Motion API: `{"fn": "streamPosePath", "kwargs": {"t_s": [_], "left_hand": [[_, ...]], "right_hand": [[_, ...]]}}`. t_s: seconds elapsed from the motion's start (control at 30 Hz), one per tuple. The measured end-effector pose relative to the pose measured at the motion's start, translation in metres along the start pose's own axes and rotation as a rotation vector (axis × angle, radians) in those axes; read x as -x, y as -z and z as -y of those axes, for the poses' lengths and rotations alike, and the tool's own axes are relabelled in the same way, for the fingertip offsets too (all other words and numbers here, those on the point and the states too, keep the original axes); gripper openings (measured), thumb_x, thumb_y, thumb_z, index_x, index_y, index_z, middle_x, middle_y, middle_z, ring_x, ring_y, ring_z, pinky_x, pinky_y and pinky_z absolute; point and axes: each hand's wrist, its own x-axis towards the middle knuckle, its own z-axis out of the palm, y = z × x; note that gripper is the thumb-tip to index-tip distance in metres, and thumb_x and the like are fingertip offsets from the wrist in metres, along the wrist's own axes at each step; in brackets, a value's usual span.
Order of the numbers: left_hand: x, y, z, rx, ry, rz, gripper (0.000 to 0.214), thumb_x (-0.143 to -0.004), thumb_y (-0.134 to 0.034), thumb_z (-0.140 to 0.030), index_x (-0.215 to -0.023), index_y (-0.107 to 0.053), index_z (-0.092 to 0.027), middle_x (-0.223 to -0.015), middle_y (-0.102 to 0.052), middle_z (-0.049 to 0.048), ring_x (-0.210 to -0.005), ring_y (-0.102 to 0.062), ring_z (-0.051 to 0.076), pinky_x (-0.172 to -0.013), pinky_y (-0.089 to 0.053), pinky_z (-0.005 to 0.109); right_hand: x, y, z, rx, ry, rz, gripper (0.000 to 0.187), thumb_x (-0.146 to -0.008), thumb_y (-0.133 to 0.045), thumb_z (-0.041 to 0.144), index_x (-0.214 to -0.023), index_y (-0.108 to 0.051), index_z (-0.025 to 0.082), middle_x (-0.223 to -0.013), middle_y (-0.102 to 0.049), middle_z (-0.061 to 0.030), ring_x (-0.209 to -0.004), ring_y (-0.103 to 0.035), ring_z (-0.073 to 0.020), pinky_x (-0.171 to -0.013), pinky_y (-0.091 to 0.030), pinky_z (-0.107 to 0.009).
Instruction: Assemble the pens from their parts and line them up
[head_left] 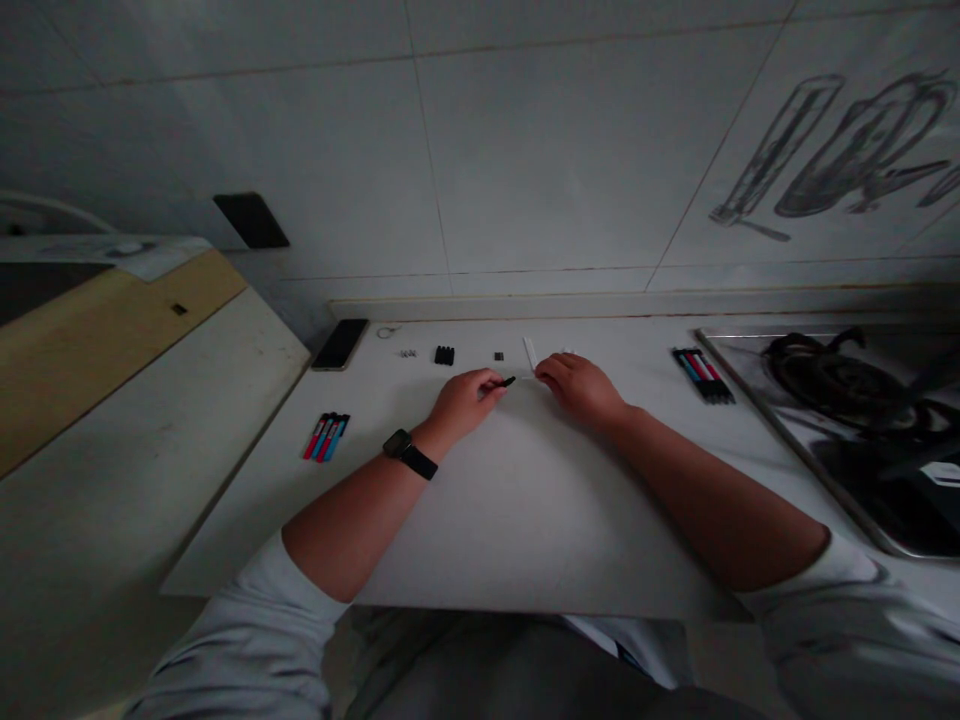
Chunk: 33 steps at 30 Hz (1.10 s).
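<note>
My left hand (466, 400), with a black watch on its wrist, pinches a small black pen part (509, 381) over the white counter. Facing it, my right hand (576, 388) is closed on the end of a thin white rod (526, 377) that looks like a pen refill. The rod's tip lies close to the black part; whether they touch I cannot tell. Just behind my right hand lie several slim white refills (529, 352). Tiny black pieces (499, 356), a group of black pen parts (444, 355) and small springs (407, 353) sit behind my left hand.
At the left are red and blue pen barrels (326, 437), a phone (340, 344) and a small ring (388, 332). Pens with black ends (703, 376) lie at the right, beside the gas stove (832, 400). A tiled wall (540, 180) closes off the back.
</note>
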Motion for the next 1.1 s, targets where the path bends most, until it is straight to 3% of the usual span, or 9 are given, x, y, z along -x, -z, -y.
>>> {"fn": "streamPosePath", "kwargs": {"t_s": [0.43, 1.1], "left_hand": [[-0.0006, -0.0006, -0.0005, -0.009, -0.009, -0.019, 0.007, -0.093, -0.072, -0.023, -0.100, -0.074, -0.021, -0.099, -0.078, 0.0038, -0.092, -0.073, 0.019, -0.087, -0.057, 0.034], [-0.0009, 0.0011, -0.0027, -0.093, -0.160, -0.022, 0.006, -0.094, -0.073, -0.024, -0.098, -0.076, -0.022, -0.096, -0.076, 0.0035, -0.090, -0.070, 0.019, -0.085, -0.054, 0.033]], "right_hand": [[0.0045, 0.0022, 0.0045, -0.095, 0.002, -0.096, 0.028, -0.106, -0.045, 0.027, -0.106, -0.072, 0.020, -0.104, -0.073, -0.0109, -0.093, -0.065, -0.0230, -0.084, -0.047, -0.032], [0.0052, -0.0025, 0.0082, -0.218, 0.209, -0.119, 0.028, -0.102, -0.046, 0.019, -0.111, -0.073, 0.019, -0.102, -0.068, -0.0123, -0.091, -0.064, -0.0219, -0.082, -0.052, -0.033]]}}
